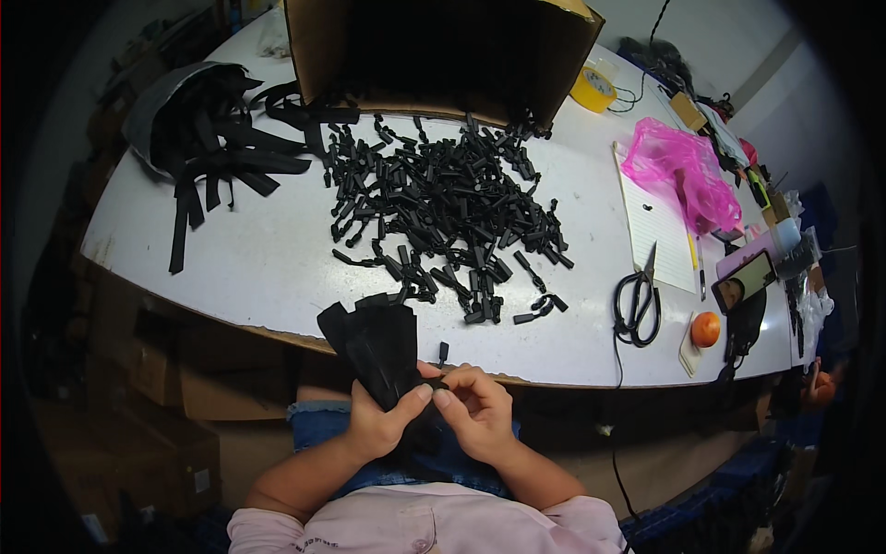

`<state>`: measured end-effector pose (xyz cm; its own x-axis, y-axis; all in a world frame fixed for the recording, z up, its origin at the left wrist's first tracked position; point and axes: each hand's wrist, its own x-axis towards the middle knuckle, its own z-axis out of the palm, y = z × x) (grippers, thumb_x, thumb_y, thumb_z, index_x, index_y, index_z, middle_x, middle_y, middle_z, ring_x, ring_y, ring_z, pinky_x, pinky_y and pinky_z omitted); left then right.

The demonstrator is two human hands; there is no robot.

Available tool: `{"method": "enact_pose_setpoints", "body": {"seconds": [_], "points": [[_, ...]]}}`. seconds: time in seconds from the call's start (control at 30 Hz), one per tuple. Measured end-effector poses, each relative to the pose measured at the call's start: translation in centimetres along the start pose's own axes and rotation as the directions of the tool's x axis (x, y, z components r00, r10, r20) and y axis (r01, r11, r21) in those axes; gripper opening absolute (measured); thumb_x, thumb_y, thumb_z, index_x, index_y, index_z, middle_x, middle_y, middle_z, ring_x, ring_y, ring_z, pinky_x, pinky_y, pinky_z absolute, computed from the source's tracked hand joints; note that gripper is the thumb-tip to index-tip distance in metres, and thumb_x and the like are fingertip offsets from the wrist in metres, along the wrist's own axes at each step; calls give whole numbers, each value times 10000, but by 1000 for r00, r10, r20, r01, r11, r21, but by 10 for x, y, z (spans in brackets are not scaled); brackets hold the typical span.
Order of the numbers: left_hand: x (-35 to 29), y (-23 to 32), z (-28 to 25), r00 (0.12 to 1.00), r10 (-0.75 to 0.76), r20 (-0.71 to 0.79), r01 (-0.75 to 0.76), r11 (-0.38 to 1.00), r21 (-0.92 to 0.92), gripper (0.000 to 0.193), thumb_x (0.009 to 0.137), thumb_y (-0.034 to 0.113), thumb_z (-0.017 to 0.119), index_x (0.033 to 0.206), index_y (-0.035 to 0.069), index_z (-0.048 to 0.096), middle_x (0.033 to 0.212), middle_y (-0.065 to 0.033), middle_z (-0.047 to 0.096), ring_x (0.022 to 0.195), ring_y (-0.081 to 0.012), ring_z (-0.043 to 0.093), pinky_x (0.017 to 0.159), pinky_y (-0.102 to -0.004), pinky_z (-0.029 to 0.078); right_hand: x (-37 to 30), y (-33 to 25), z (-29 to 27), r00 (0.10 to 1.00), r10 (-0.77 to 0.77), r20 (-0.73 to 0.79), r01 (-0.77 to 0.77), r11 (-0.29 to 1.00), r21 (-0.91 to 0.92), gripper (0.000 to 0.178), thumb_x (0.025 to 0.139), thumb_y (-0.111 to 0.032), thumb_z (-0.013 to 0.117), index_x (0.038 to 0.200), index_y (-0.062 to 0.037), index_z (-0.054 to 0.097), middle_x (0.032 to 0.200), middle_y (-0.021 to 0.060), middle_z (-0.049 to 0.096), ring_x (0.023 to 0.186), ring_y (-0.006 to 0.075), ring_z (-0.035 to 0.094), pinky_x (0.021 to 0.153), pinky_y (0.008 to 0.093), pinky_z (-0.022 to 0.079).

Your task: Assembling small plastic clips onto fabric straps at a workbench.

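Both hands, L (374, 420) & R (477, 411), on black strap bundle (378, 346); table (268, 258) edge

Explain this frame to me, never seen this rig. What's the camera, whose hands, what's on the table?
There is no machine here: a person works with two bare hands. The single picture comes from a wide fisheye camera worn on the person's head, looking down, so straight edges bend near the rim and the forearms enter from the bottom.

The left hand grips a bunch of black straps fanned out over the table edge. The right hand pinches a small black piece at the bunch's lower end; what it is exactly is too small to tell.

On the white table lie a heap of small black plastic parts, an open cardboard box behind it, more loose black straps at the left, black scissors, a pink plastic bag, a lined notepad and a yellow tape roll.
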<state>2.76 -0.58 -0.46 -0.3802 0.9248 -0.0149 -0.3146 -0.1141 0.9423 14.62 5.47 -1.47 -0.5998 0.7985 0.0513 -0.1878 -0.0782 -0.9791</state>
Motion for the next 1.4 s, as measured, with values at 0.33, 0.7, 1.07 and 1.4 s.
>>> {"method": "enact_pose_setpoints", "body": {"seconds": [0.33,0.7,1.07,1.4], "points": [[0,5,-5,987,91,132,-120,965,233,140,764,62,565,889,0,555,835,-47,555,755,-98,518,679,-228,422,-6,-4,-6,953,263,152,-303,865,401,83,804,-76,523,857,-20,493,651,6,450,496,38,375,423,167,294],[-4,1,-1,995,69,67,-81,975,209,122,779,121,567,838,29,513,735,-28,506,640,-89,476,574,-211,395,7,-11,-16,961,122,248,-114,992,-46,146,708,-70,621,789,8,528,572,-6,466,490,28,395,431,167,312],[4,-5,-17,948,-295,119,278,951,138,143,800,79,523,922,7,533,739,-32,539,577,-61,493,499,-188,408,8,-29,2,809,-519,275,529,438,-727,304,598,-82,662,887,-33,580,777,71,552,638,192,542,531,256,434],[1,-15,-21,928,-194,317,117,962,248,259,689,63,612,922,-3,521,827,-25,543,744,-88,501,677,-219,414,11,-15,-4,837,-481,260,532,607,-590,219,582,-21,661,772,-35,552,766,78,509,625,199,487,542,260,396]]}}
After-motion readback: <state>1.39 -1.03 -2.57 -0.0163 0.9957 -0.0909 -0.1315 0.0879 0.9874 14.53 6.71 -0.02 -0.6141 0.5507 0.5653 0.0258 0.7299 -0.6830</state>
